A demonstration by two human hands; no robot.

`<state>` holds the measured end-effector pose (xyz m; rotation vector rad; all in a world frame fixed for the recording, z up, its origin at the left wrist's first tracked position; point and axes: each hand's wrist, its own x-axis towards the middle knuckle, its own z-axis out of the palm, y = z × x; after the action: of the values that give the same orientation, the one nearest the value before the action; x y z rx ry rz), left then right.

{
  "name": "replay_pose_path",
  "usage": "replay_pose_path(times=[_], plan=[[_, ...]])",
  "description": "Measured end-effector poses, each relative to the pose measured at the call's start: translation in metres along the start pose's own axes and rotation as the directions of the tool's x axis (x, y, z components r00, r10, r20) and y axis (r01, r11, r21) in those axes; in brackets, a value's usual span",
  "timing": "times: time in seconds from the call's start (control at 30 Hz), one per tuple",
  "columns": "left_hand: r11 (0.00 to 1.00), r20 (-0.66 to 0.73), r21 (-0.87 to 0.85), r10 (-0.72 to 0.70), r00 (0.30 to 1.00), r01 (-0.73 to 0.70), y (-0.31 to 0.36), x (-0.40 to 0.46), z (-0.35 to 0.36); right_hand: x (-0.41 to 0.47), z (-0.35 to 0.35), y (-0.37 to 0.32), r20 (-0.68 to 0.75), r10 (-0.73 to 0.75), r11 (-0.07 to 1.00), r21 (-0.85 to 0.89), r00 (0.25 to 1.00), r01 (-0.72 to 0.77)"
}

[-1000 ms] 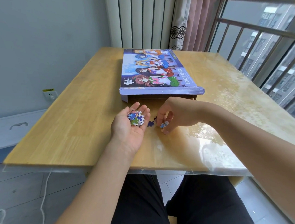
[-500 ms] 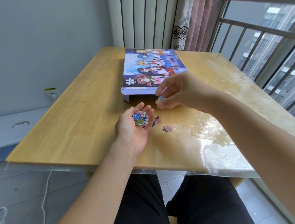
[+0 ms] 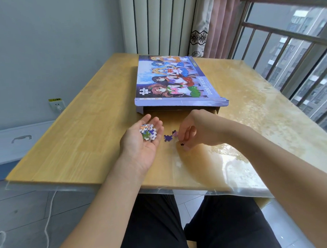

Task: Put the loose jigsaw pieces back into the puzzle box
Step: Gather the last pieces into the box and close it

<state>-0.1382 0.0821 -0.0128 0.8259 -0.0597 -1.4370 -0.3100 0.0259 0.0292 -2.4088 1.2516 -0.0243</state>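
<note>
The left hand [image 3: 141, 143] lay palm up on the wooden desk [image 3: 88, 131], fingers relaxed and nearly straight, cradling a small heap of jigsaw pieces [image 3: 148, 132] across the base of the fingers. Just beside its fingertips, to the right, a purple piece [image 3: 168, 138] lay flat on the desk, touching neither hand. A pinkish piece [image 3: 175, 133] lay a little farther right, right at the curled fingers of the right hand [image 3: 194, 131], which was lowered over the desk with the fingers bent toward the thumb; a small dark piece [image 3: 182, 144] showed at the thumb tip, seemingly pinched there (the grip itself was too small to make out surely). The puzzle box [image 3: 175, 80] sat beyond both hands, toward the far side of the desk, its illustrated lid resting over the brown base, whose open near end faced the hands. A clear plastic sheet [image 3: 208, 192] covered the desk and overhung its near edge.
</note>
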Motion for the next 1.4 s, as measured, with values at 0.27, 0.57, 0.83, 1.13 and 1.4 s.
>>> replay_pose_path(times=[0.27, 0.57, 0.83, 1.13, 1.4], plan=[[1.0, 0.009, 0.021, 0.001, 1.0, -0.001, -0.006, -0.003, 0.002, 0.006, -0.003, -0.003, 0.062, 0.019, 0.999, -0.033, 0.998, -0.017], [1.0, 0.0, 0.021, -0.007, 1.0, 0.007, -0.006, -0.002, 0.002, 0.001, -0.001, 0.0, 0.097, -0.039, 0.997, -0.069, 0.995, 0.046], [1.0, 0.017, -0.012, -0.024, 1.0, 0.024, -0.008, -0.002, 0.004, 0.005, -0.021, -0.018, -0.116, -0.055, 0.771, 0.627, 0.992, 0.116], [1.0, -0.008, -0.016, 0.016, 1.0, -0.016, 0.003, 0.002, -0.001, 0.026, -0.01, -0.019, -0.151, -0.016, 0.995, -0.097, 0.988, 0.001], [1.0, 0.004, -0.006, 0.006, 1.0, -0.006, 0.005, 0.004, -0.005, 0.031, 0.001, -0.009, -0.084, 0.069, 0.996, -0.054, 0.994, -0.074]])
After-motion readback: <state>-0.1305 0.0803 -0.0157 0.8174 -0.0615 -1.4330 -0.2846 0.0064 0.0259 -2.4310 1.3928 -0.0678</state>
